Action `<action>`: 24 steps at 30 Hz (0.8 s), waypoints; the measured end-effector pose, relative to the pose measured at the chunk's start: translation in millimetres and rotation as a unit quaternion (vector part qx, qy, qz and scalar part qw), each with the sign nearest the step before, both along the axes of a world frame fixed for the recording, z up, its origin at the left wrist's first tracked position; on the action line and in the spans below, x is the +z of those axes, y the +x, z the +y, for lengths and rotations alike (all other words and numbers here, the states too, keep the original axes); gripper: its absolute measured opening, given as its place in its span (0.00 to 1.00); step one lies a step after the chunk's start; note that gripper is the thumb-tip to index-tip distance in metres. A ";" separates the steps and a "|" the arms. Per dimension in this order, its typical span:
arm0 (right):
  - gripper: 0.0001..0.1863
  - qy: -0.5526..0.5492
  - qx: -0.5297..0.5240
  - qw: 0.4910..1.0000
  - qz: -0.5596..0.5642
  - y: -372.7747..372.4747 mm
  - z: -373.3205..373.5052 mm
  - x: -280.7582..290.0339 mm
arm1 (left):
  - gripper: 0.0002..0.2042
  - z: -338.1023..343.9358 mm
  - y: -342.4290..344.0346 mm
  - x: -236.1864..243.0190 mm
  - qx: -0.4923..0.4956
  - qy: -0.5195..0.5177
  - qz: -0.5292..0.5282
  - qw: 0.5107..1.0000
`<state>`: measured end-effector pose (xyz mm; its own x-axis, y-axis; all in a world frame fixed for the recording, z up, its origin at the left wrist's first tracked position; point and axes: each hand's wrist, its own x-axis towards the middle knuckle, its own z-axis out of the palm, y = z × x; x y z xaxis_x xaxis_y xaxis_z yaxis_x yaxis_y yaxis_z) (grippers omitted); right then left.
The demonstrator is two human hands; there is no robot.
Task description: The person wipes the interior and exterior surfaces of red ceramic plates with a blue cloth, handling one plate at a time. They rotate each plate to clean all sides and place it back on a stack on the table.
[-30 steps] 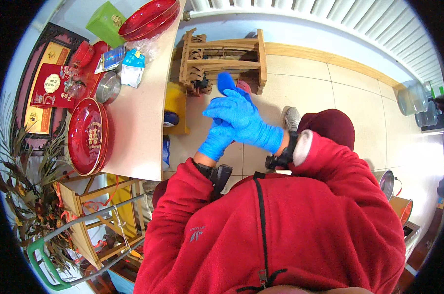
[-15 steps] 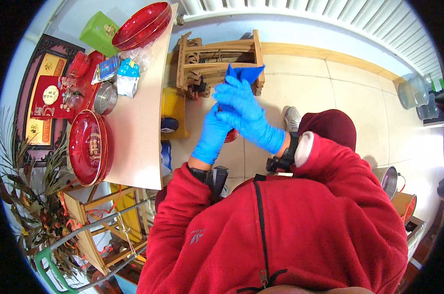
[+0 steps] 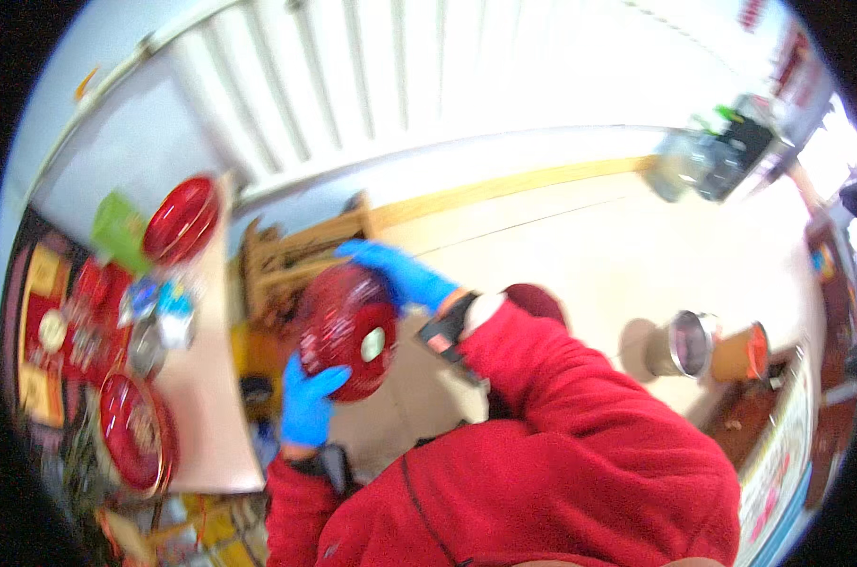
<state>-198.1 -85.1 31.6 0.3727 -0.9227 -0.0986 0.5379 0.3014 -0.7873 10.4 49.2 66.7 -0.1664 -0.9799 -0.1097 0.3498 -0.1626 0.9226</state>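
Red fleece jacket (image 3: 551, 449); dark zip (image 3: 419, 501); blue gloves (image 3: 411, 278); black wristbands (image 3: 453, 328)

Apparently a home's living or dining room, white ribbed radiator (image 3: 353, 90) along the wall, wooden baseboard (image 3: 532, 186), pale tiled floor (image 3: 542, 246), table (image 3: 216, 420) bearing round red trays (image 3: 133, 425) and a green box (image 3: 119, 231), large clear water bottles (image 3: 677, 168).

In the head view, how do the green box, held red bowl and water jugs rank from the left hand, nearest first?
1. Held red bowl: touching the left hand.
2. Green box: upper left.
3. Water jugs: far right.
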 end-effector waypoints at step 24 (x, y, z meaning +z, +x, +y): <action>0.27 -0.636 -0.099 0.683 0.346 38.7 40.1 1.1 | 0.25 -69.7 -27.7 -70.6 -0.050 -0.195 -0.409 0.890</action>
<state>-159.4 -45.0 32.7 0.4980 -0.4520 0.7400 -0.1657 -0.8873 -0.4305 -17.3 -20.5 -3.9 -0.2765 -0.9547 0.1104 -0.4637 0.2331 0.8548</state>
